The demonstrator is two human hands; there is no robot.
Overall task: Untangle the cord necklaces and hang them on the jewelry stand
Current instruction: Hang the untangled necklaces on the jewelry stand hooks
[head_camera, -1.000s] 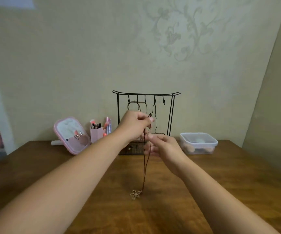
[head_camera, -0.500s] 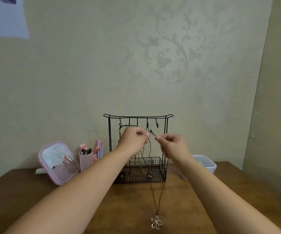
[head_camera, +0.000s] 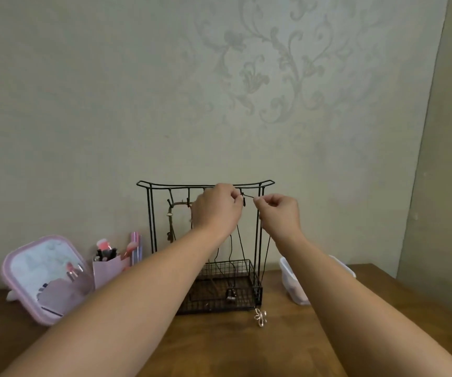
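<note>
**Cord loop held level at the hook row**

Dark cord necklace (head_camera: 266, 248) spans between both hands just beneath the top rail of the jewelry stand (head_camera: 148, 213). The left hand (head_camera: 216, 210) pinches the cord between thumb and forefinger, remaining fingers curled. The right hand (head_camera: 279, 213) pinches the other side of the loop in the same manner. The short span between the two pinch points runs roughly horizontal, left to right, parallel to the rail.

From the right-hand pinch the cord drops near the stand's right post. The flower pendant (head_camera: 260, 317) hangs just in front of the wire basket (head_camera: 249, 270), close to the table (head_camera: 246, 349); contact with the table cannot be confirmed.

The target hook (head_camera: 244, 200) sits between the two hands, level with the held span and nearer the left hand. The span appears to touch the hook, though the view is too fine to show whether it is seated. Other necklaces (head_camera: 171, 221) already hang from hooks further left.

Judgement: the next move calls for lowering the span onto the hook, then releasing.
</note>
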